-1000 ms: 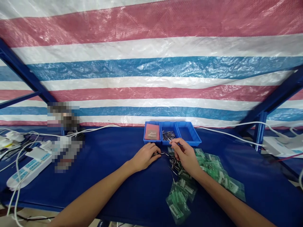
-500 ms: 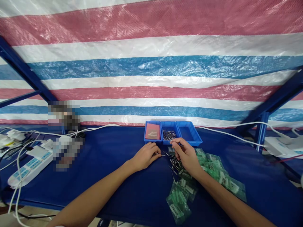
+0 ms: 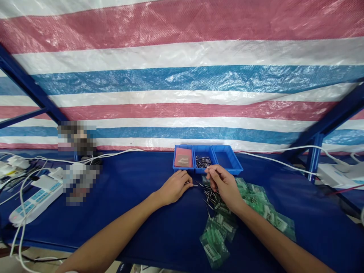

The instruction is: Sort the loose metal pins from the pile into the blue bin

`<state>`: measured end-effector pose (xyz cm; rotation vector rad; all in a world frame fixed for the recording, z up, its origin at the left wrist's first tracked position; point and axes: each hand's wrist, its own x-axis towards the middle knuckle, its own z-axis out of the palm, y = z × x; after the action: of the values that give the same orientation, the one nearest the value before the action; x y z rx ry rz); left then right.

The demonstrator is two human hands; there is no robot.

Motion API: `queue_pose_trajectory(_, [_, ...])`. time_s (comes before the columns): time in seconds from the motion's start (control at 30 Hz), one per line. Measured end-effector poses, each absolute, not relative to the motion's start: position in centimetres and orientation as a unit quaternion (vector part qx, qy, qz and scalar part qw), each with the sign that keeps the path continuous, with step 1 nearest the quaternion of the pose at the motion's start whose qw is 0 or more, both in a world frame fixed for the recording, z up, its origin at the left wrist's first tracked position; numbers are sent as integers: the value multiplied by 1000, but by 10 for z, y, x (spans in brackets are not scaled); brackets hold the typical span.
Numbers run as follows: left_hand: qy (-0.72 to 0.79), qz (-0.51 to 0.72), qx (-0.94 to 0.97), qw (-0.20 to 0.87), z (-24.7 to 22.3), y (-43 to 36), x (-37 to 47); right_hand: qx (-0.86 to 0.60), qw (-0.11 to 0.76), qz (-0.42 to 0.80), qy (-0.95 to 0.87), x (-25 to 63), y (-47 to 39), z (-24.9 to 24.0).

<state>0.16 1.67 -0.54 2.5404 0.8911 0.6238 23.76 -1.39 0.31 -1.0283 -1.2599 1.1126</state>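
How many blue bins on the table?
3, side by side along the back of the table: left bin with a pink item, middle bin with metal rods, right bin beside that one. No others visible.

Worn on my head, the one camera faces forward and down, with my bare left hand (image 3: 173, 188) and bare right hand (image 3: 225, 186) at middle range, the flat dark-blue tabletop (image 3: 122, 182) beneath, and the red-white-blue striped plastic sheet (image 3: 182, 79) filling the top.
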Motion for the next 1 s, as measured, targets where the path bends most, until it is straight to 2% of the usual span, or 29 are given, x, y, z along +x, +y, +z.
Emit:
queue_pose_trajectory(0.23, [318, 227, 902, 184, -7, 17, 1, -436, 564, 477, -513, 236, -13, 4])
queue_pose_trajectory(0.7, [324, 237, 894, 198, -11, 17, 2, -449, 528, 466, -550, 237, -16, 7])
queue_pose_trajectory(1.0, [324, 241, 892, 203, -6, 15, 1, -434, 548, 486, -524, 236, -15, 6])
